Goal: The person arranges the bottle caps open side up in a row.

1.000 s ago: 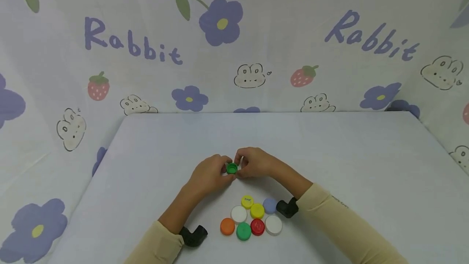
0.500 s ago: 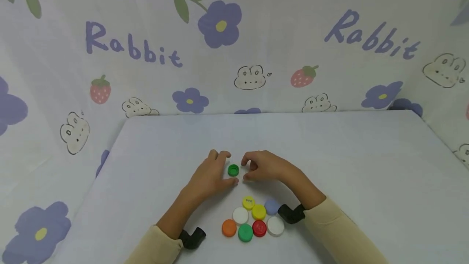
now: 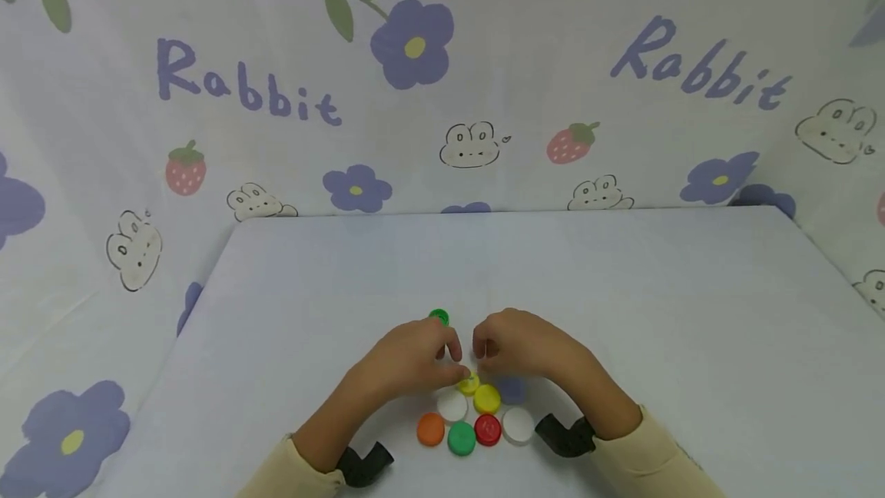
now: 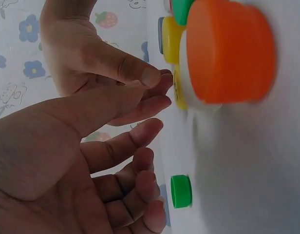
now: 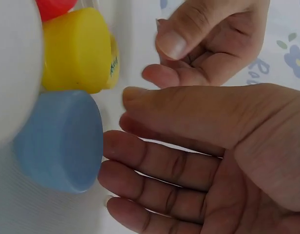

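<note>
Over the back of a cluster of bottle caps, my left hand [image 3: 408,360] holds nothing; its thumb reaches over the small printed yellow cap [image 3: 470,384]. Facing it, my right hand [image 3: 522,344] hovers with fingers loosely bent around no object. In the right wrist view its fingertips are close beside the blue cap [image 5: 62,141]; whether they touch is unclear. A small green cap [image 3: 439,317] lies alone behind my left hand, partly covered by it. Its side shows in the left wrist view, below the curved fingers. A second yellow cap [image 3: 487,400] lies just in front of the printed one.
Nearer the front are two white caps, one left [image 3: 452,407] and one right [image 3: 518,426], a red cap [image 3: 488,429], an orange cap [image 3: 431,429] and a larger green cap [image 3: 462,439]. All lie on a white table [image 3: 622,275] before a patterned cloth [image 3: 525,60].
Both hands have left the small green cap, which stays on the table. They have moved toward the front, over the back of the cap cluster.
</note>
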The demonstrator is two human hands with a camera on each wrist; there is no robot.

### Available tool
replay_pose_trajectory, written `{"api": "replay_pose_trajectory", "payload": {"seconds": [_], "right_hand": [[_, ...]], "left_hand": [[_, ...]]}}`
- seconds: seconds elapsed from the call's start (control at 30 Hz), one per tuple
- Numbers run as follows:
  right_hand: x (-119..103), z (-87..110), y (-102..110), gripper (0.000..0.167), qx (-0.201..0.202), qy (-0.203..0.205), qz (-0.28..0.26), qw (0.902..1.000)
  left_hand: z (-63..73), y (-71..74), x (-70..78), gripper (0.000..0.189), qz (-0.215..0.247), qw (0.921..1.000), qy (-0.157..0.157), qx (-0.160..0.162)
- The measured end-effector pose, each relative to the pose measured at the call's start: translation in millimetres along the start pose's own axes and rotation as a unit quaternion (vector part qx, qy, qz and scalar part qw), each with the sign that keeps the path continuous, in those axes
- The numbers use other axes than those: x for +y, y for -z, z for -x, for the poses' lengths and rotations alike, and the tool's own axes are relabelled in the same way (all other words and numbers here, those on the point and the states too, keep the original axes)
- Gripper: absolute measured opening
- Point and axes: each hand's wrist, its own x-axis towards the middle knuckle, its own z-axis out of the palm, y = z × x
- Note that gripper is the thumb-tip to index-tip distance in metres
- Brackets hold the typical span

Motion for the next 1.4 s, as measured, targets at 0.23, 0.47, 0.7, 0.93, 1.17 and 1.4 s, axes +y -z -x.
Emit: {"api": "replay_pose_trajectory", "payload": {"seconds": [0.23, 0.47, 0.7, 0.93, 1.17, 1.4], "right_hand": [[-0.3, 4.8, -2.5, 0.013, -0.013, 0.016, -0.002, 0.9998], [0.8, 5.7, -3.1, 0.013, -0.016, 0.045, -0.006, 0.9988], [4.7, 1.7, -6.5, 0.015, -0.026, 0.055, -0.027, 0.9978], [7.4, -3.2, -8.6, 0.018, -0.048, 0.074, -0.048, 0.9949], [8.3, -4.4, -10.3, 0.02, -0.055, 0.094, -0.052, 0.9927], [7.7, -5.6, -12.5, 0.023, -0.054, 0.128, -0.058, 0.9886]], "left_hand": [[-1.7, -8.3, 3.6, 0.019, -0.028, 0.9992, 0.015, -0.025], [-0.7, -11.4, 5.8, 0.019, -0.05, 0.9987, 0.004, -0.014], [-1.5, -15.3, 3.4, 0.024, -0.055, 0.9985, 0.004, -0.006], [0.5, -14.9, 3.0, 0.03, -0.048, 0.9986, 0.017, -0.014], [1.3, -14.3, 3.0, 0.035, -0.019, 0.9995, 0.018, -0.02], [-0.3, -14.3, 0.6, 0.039, -0.011, 0.9997, 0.007, -0.022]]}}
